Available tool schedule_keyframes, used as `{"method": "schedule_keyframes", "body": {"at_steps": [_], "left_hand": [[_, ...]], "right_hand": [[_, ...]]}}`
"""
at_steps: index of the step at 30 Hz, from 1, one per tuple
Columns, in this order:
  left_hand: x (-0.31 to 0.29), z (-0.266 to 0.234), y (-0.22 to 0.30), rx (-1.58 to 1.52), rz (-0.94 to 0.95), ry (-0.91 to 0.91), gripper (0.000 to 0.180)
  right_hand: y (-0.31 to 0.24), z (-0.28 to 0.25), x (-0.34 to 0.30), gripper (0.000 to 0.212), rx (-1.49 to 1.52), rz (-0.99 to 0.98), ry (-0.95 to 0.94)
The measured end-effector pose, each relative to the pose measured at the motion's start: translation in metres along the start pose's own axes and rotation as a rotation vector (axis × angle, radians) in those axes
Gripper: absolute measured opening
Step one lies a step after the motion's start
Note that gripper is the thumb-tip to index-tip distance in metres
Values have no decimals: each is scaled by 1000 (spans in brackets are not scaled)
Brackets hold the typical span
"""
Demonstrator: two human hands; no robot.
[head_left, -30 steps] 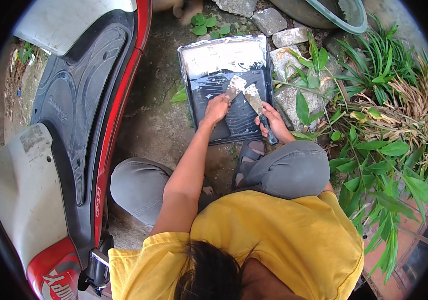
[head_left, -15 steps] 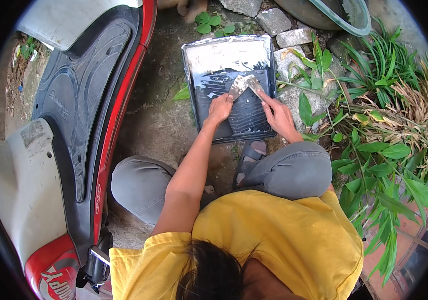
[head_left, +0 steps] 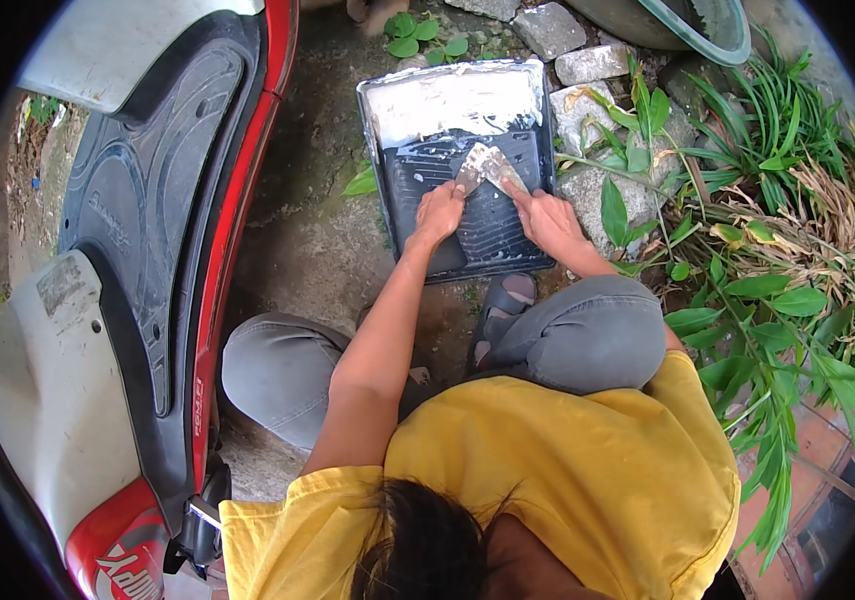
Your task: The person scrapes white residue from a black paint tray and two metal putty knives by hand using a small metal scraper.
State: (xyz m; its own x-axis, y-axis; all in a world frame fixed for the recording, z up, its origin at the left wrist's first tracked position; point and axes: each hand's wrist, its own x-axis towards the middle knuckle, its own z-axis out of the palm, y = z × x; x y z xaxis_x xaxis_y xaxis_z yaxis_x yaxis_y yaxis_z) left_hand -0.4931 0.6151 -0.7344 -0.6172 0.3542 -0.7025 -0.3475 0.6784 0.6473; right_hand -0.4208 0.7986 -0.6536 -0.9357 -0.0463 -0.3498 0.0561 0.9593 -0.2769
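A black ribbed paint tray (head_left: 416, 240) lies on the ground ahead of me, with thick white paint (head_left: 453, 103) spread over its far end. My left hand (head_left: 440, 213) grips a putty knife (head_left: 471, 170) whose blade is spotted with white. Another putty knife (head_left: 501, 168) is in my right hand (head_left: 551, 224), fingers closed round its handle. The two blades meet at their tips above the ribbed middle of the tray, close to the paint's near edge. Both handles are mostly covered by my fingers.
On the left stands a red and grey scooter (head_left: 163, 200) with a black footboard. Broken concrete blocks (head_left: 588, 64) and leafy plants (head_left: 763, 330) crowd the right side. A large basin (head_left: 693, 30) sits at the far right. My grey-trousered knees (head_left: 588, 340) flank the tray's near side.
My right hand has turned and shifted slightly, and its knife's blade has moved left against the other one. My left hand has hardly moved. The tray appears slightly higher in view.
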Motion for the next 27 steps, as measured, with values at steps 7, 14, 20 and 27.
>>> {"method": "schedule_keyframes", "body": {"at_steps": [7,14,20,27], "left_hand": [[-3,2,6,-40,-13,0,36],[-3,-2,5,-31,-20,30,36],[-2,-6,2,-47,-21,39,36],[8,5,-2,-209,-11,-12,37]], "right_hand": [[5,21,10,47,-3,3,23],[22,7,24,37,604,-30,37],[14,-4,6,34,554,5,-33],[7,36,-1,46,39,-22,135]]}}
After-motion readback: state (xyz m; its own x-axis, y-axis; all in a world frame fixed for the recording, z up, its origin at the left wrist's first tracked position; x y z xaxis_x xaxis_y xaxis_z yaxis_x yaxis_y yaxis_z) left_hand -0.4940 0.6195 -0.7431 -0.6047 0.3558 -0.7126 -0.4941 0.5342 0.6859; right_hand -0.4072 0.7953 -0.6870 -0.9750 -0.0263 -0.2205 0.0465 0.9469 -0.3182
